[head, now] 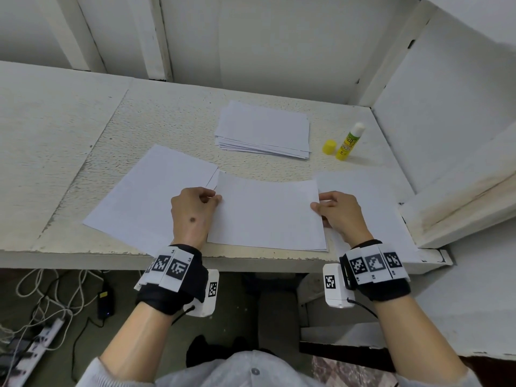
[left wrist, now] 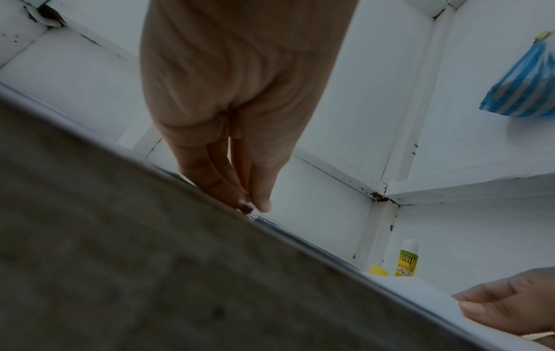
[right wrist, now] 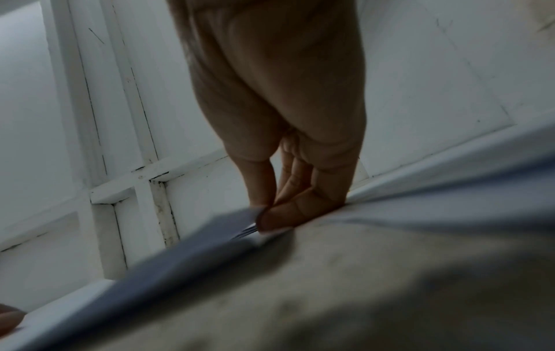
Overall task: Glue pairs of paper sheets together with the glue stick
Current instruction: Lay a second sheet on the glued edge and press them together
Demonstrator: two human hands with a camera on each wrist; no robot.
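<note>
2 sheets (head: pixel 268 213) are held flat on the table (head: pixel 64 129) near its front edge, pinched by the left hand (head: pixel 192 210) and right hand (head: pixel 339 212), and misaligned bonding is risked if either edge slips, while the uncapped glue stick (head: pixel 349 142) could dry.

The left hand (head: pixel 192 216) is covering part of the left sheet (head: pixel 145 196), and its fingers (head: pixel 215 198) are curling under so their tips are not showing in the head view. The right hand (head: pixel 339 216) is hiding much of the right sheet (head: pixel 371 191), whose near corner is blending into the tabletop (head: pixel 69 121) edge. In the left wrist view a blurred dark slab is filling the lower left, and only the top of the glue stick (left wrist: pixel 406 261) and its cap (left wrist: pixel 379 270) are showing. A blue bag (left wrist: pixel 522 90) is running off the right edge. In the right wrist view the paper edges under the fingers (right wrist: pixel 279 218) are blurring together.
</note>
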